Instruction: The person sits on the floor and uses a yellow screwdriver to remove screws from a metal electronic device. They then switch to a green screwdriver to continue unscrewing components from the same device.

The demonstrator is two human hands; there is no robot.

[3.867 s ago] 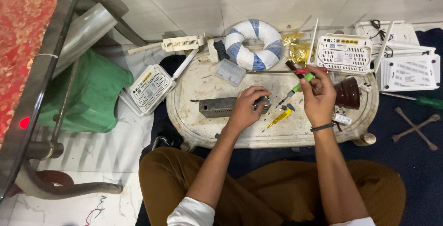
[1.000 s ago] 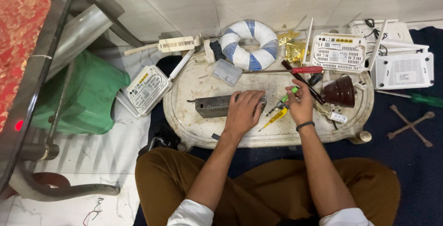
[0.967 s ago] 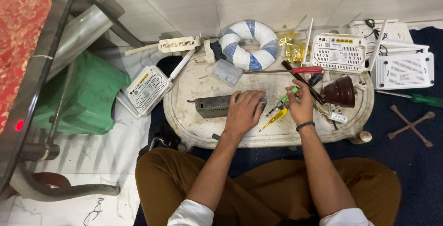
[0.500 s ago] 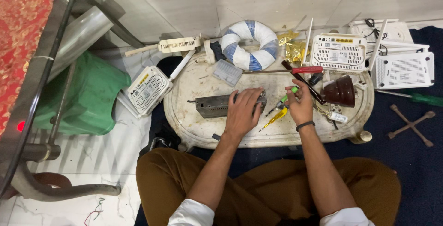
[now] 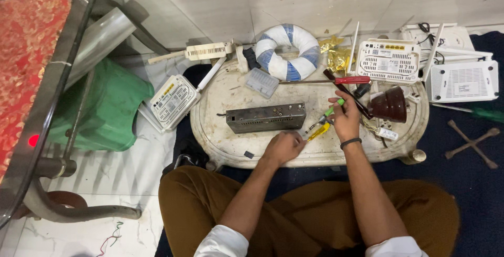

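Down on the floor, a person sits cross-legged before a low oval white table (image 5: pixel 220 136), both bare forearms reaching over its near edge. Their right hand (image 5: pixel 346 118) is curled shut round a green-handled screwdriver (image 5: pixel 328 114), whose shaft slants toward seven o'clock; a yellow-handled screwdriver (image 5: pixel 319 131) lies on the tabletop just beside the tip, and whether the two touch cannot be told. Their left hand (image 5: pixel 283 147) rests knuckles-up near the table's six o'clock edge, fingers loosely folded under; whether it holds anything small cannot be told. At about eleven o'clock from that hand, just beyond it, lies a long grey metal box (image 5: pixel 266 117) with a row of small ports on its near face. Farther back, toward twelve o'clock, a ring wound in blue and white tape (image 5: pixel 287 52) sits at the table's far edge, with a small grey plastic case (image 5: pixel 262 82) in front of it. A red-handled screwdriver (image 5: pixel 353 80) lies at twelve o'clock from the right hand, and a dark brown domed piece (image 5: pixel 389 105) sits at its three o'clock. White router boxes with antennas lie around: one (image 5: pixel 387 60) at one o'clock, another (image 5: pixel 462 81) farther right, a third (image 5: pixel 173 101) off the table at nine o'clock.
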